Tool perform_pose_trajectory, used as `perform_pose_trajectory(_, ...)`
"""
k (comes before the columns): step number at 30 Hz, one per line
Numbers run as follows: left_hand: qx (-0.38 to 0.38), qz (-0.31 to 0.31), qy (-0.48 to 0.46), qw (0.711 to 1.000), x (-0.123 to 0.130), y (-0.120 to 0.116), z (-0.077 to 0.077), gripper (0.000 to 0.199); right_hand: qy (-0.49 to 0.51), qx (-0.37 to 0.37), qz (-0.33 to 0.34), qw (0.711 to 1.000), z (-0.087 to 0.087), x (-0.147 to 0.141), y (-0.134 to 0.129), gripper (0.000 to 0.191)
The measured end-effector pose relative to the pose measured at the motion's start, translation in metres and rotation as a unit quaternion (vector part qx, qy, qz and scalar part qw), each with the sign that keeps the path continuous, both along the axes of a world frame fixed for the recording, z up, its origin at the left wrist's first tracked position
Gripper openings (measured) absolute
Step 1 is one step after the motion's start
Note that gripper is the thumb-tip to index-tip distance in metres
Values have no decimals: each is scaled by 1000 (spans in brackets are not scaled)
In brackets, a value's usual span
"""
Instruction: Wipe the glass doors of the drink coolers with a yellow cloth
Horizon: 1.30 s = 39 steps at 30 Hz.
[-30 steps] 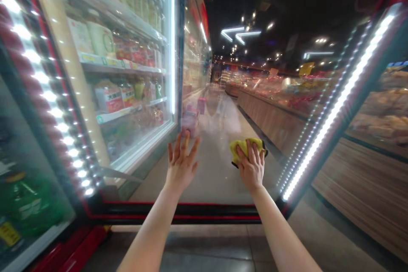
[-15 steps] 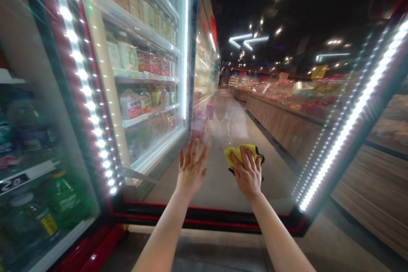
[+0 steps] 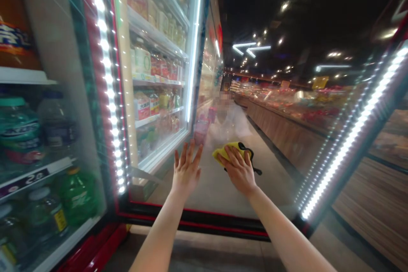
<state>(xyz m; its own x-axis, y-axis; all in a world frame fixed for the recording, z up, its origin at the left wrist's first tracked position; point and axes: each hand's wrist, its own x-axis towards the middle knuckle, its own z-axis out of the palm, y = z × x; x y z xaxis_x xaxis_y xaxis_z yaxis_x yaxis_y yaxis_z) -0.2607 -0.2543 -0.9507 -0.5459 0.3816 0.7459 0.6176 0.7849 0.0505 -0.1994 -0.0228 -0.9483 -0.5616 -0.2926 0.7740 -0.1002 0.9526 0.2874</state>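
Note:
A glass door (image 3: 219,197) with a black and red frame stands in front of me. My left hand (image 3: 186,172) is spread with its palm toward the glass and nothing in it. Under my right hand (image 3: 239,170) is a yellow cleaning cloth (image 3: 235,148) with a dark edge, pressed flat to the pane. The fingers reach over the cloth, and part of it is hidden beneath them. A faint reflection of a person shows in the glass above the two hands.
Lit strips (image 3: 353,136) run along the door's sides. At left, a cooler holds drink bottles such as a green bottle (image 3: 79,193). Through the glass, cartons and bottles stand on cooler shelves (image 3: 159,78). A wood-sided display counter (image 3: 283,123) lines the aisle at right.
My right hand and the cloth have slid left across the glass, the hand now slanting left. My left hand stays spread at nearly the same place. The view has turned slightly left.

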Motion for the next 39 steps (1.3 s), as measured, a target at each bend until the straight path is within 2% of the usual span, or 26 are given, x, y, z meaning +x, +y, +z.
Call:
perform_pose_trajectory(2, -4, -1, -4, 1000, 1, -4, 0, 93, -11, 25, -6, 1000, 4, 10, 20, 59)
perform_pose_trajectory(4, -9, -3, -3, 1000, 1, -7, 0, 95, 12, -11, -45, 999, 19, 10, 24, 61)
perform_pose_trajectory(6, -9, -1, 0, 1000, 1, -11, 1, 94, 51, -64, -79, 994, 38, -1, 10, 62)
perform_pose_trajectory(8, -6, 1, 3, 1000, 1, -15, 1, 91, 77, -97, -90, 988, 49, -16, -15, 62)
perform_pose_trajectory(10, -3, 2, 6, 1000, 0, -19, 1, 89, 69, -89, -77, 991, 48, -27, -37, 61)
perform_pose_trajectory(12, 0, 3, 8, 1000, -1, -24, 0, 88, 29, -37, -42, 998, 36, -28, -47, 60)
perform_pose_trajectory(15, 6, 4, 10, 1000, -2, -31, -3, 90, -41, 71, 28, 996, 21, -16, -32, 59)
perform_pose_trajectory(17, 12, 7, 9, 1000, -3, -36, -5, 91, -57, 103, 47, 992, 25, -9, -18, 59)
perform_pose_trajectory(20, 14, 12, 6, 1000, -5, -42, -7, 90, -11, 39, 5, 999, 50, -15, -22, 59)
perform_pose_trajectory(23, 13, 14, 5, 1000, -7, -46, -7, 87, 44, -45, -36, 997, 69, -36, -56, 63)
perform_pose_trajectory(25, 25, 21, 2, 999, -7, -48, -6, 86, 36, -35, -24, 998, 65, -46, -75, 65)
perform_pose_trajectory(27, 42, 32, -5, 999, -8, -49, -5, 87, -5, 25, 15, 1000, 50, -46, -78, 64)
perform_pose_trajectory(29, 56, 39, -9, 998, -7, -49, -4, 86, -57, 101, 63, 991, 36, -36, -65, 64)
perform_pose_trajectory(31, 58, 41, -6, 997, -6, -51, -5, 84, -89, 147, 89, 981, 31, -24, -45, 65)
perform_pose_trajectory(34, 48, 39, 3, 998, -4, -57, -6, 82, -66, 107, 54, 991, 42, -17, -35, 64)
perform_pose_trajectory(37, 36, 42, 7, 998, -4, -65, -9, 82, -15, 18, 6, 1000, 51, -30, -63, 63)
perform_pose_trajectory(39, 31, 47, 6, 998, -4, -69, -11, 82, -3, -11, 2, 1000, 45, -42, -86, 63)
